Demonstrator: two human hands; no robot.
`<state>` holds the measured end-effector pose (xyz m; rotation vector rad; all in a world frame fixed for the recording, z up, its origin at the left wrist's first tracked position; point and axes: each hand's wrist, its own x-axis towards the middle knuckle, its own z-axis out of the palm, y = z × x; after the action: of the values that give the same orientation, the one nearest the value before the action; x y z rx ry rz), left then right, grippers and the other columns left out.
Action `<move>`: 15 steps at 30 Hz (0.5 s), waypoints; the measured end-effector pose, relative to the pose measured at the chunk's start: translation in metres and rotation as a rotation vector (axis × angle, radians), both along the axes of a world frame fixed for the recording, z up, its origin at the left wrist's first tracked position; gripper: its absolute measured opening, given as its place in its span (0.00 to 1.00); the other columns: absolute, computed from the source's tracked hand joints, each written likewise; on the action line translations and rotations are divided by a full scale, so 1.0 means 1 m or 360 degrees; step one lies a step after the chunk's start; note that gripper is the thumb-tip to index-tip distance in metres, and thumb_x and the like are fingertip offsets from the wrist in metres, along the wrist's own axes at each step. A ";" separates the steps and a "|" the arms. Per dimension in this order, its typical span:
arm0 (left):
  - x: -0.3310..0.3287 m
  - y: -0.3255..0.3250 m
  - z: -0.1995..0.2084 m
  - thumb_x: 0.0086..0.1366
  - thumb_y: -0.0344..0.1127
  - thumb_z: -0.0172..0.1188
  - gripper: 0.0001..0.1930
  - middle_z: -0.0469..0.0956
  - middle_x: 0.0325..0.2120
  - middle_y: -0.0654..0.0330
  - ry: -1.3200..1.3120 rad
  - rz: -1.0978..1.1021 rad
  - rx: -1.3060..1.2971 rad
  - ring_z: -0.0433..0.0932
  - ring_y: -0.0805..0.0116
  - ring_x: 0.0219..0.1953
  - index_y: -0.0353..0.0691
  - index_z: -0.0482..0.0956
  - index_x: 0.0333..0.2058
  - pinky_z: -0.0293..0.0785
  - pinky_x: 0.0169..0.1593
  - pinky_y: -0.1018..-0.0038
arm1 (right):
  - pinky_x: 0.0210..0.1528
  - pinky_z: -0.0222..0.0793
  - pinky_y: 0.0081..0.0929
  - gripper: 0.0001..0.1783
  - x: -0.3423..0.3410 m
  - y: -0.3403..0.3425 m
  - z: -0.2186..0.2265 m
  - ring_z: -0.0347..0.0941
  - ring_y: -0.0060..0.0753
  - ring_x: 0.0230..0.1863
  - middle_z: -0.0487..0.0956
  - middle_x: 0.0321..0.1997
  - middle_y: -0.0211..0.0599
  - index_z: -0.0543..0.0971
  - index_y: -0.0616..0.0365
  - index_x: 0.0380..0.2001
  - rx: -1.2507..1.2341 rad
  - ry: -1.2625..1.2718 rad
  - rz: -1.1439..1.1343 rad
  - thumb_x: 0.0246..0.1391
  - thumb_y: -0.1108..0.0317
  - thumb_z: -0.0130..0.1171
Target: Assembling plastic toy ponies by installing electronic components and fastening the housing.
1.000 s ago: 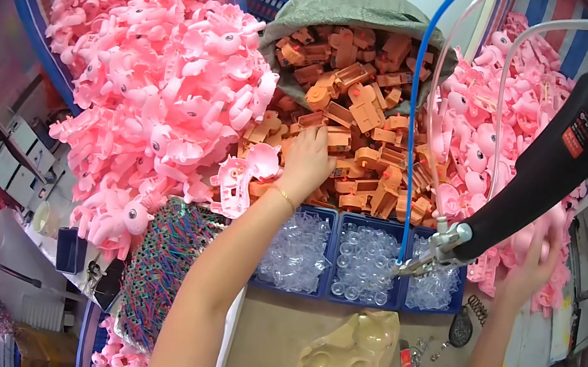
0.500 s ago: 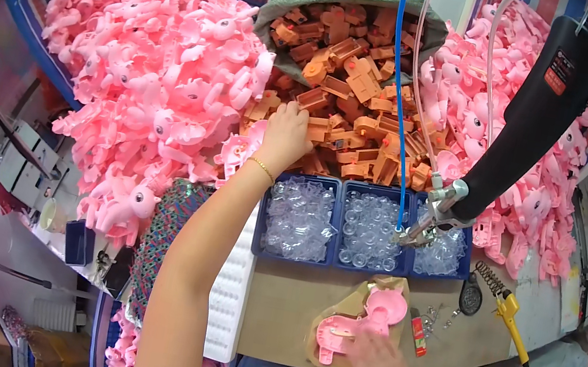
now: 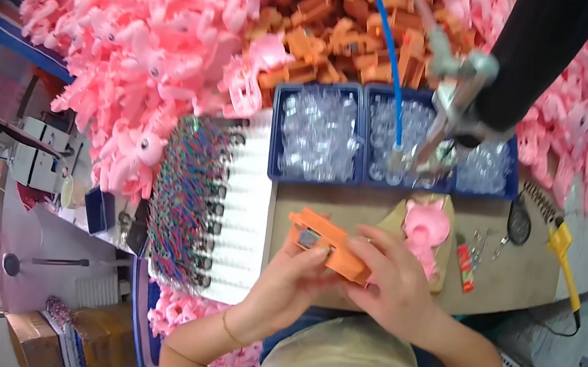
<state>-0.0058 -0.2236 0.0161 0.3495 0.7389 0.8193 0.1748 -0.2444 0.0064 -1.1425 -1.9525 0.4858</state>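
Both hands hold one orange plastic housing [image 3: 330, 243] above the near edge of the table, with a small dark and grey part showing on its side. My left hand [image 3: 297, 274] is closed around its left end, thumb along the side. The fingers of my right hand [image 3: 391, 279] grip its right end. Just beyond my right hand, a pink animal-shaped toy half [image 3: 425, 230] lies hollow side up on a tan holder [image 3: 449, 211]. My right hand partly hides the lower end of that pink half.
Blue bins [image 3: 310, 180] of clear plastic parts stand ahead, below a hanging black-handled tool [image 3: 532, 60]. Pink toy parts [image 3: 154, 41] and orange housings [image 3: 350, 44] are heaped behind. Coloured wires [image 3: 184, 203] lie on a white foam tray [image 3: 244, 222]. A yellow-handled iron [image 3: 566, 259] lies right.
My left hand has come back from the orange heap with a housing. My right hand has left the pink half and now grips the housing too. The view has tilted downward.
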 end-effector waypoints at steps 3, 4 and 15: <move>-0.004 -0.015 -0.014 0.62 0.37 0.57 0.29 0.64 0.54 0.60 -0.0053 0.0033 0.0078 0.63 0.66 0.59 0.47 0.55 0.59 0.62 0.60 0.65 | 0.44 0.70 0.32 0.30 0.004 -0.001 -0.001 0.73 0.46 0.43 0.74 0.46 0.43 0.71 0.60 0.49 -0.0232 0.0188 0.0139 0.40 0.69 0.67; -0.010 -0.014 -0.021 0.61 0.40 0.60 0.32 0.62 0.56 0.59 -0.0084 0.0022 0.0200 0.64 0.66 0.57 0.43 0.54 0.59 0.64 0.57 0.65 | 0.44 0.70 0.31 0.28 0.009 -0.004 0.003 0.74 0.45 0.42 0.75 0.45 0.44 0.71 0.60 0.49 -0.0455 0.0336 0.0157 0.42 0.70 0.65; 0.018 0.000 -0.011 0.59 0.37 0.62 0.25 0.76 0.39 0.60 0.0539 -0.0876 0.0192 0.75 0.76 0.38 0.32 0.68 0.52 0.71 0.42 0.81 | 0.36 0.67 0.30 0.23 0.066 -0.035 0.000 0.71 0.38 0.34 0.74 0.36 0.36 0.76 0.57 0.40 -0.0033 -0.0263 -0.0178 0.37 0.67 0.70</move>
<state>0.0122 -0.2234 0.0047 0.7740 0.8535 0.2834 0.2403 -0.2791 0.0062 -1.3337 -2.0137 0.3626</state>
